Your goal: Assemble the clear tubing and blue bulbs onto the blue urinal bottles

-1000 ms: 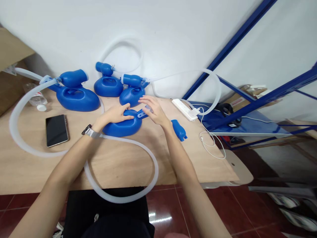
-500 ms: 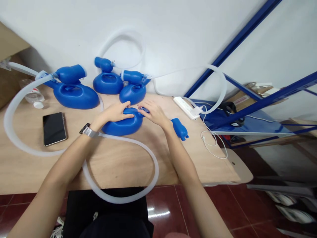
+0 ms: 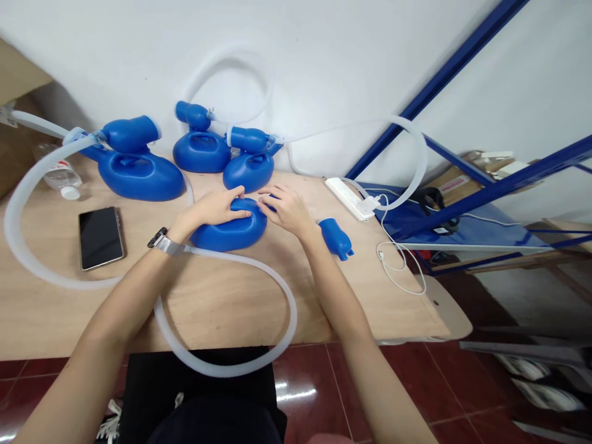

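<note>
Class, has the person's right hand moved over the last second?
Yes. The right hand lowered slightly leftwards onto the neck of the low blue plastic container, which stayed put.

Phone [image 3: 100, 237], power strip [image 3: 348, 198] and bottle [image 3: 60, 177] lie on the table [image 3: 231, 299].

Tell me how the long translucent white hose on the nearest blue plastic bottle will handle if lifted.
Probably floppy: the white hose loops limply off the wooden table. Likely to drag and swing behind the blue bottle, which looks hollow, probably light.

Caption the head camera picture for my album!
Left hand and right hand hold a blue urinal bottle on a wooden table.
</note>
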Demonstrator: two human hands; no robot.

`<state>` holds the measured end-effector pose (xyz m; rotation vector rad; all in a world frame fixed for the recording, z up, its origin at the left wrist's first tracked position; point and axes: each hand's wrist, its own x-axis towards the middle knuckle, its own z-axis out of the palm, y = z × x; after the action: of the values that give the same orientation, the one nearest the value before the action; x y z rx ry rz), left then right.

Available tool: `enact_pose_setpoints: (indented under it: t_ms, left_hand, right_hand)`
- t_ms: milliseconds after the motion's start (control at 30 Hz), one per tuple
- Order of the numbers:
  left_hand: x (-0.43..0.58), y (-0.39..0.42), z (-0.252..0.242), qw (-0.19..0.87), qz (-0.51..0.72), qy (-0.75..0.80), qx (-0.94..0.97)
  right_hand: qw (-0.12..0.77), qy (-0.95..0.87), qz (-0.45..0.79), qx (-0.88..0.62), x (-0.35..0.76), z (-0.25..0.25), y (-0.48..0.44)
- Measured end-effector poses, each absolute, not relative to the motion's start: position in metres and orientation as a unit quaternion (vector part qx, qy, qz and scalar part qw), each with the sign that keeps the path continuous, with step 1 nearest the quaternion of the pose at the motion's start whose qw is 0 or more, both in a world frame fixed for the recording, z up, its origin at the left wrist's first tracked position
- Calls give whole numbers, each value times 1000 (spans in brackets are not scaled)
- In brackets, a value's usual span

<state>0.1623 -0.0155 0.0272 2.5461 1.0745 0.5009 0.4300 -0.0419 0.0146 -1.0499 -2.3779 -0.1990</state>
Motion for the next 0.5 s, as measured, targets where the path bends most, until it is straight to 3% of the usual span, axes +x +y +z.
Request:
enact_pose_setpoints:
  t_ms: [267, 500]
  left_hand:
    - [161, -15, 25, 168, 173, 382, 892]
    - [162, -18, 30, 169, 172, 387, 890]
  right_hand:
    - [261, -859, -70, -435, 425, 13, -45]
    - [313, -846, -97, -421, 423, 0, -44]
